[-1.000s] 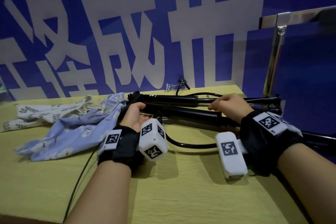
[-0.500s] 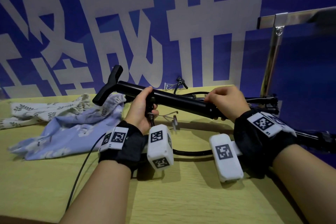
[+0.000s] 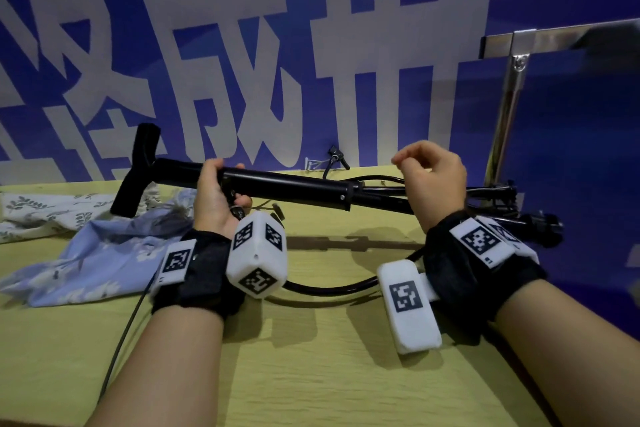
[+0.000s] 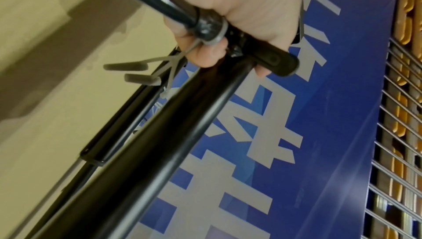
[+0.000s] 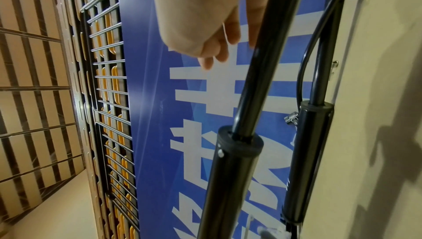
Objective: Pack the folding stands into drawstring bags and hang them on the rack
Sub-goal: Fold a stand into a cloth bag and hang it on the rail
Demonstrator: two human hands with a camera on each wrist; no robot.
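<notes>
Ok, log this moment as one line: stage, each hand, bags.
stage: stand lifted, unbagged | left hand: grips folding stand | right hand: off stand, empty | drawstring bags: flat on table

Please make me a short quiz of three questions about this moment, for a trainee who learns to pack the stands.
1. True or false: the right hand grips the lifted folding stand.
2. Where does the blue bag lie?
A. on the table, left of the left hand
B. pulled over the lifted stand
C. in the right hand
3. Fill the gap: the second stand lies on the ____.

Key: 1 false, only the left hand's fingers curl round it; 2 A; 3 table.
</notes>
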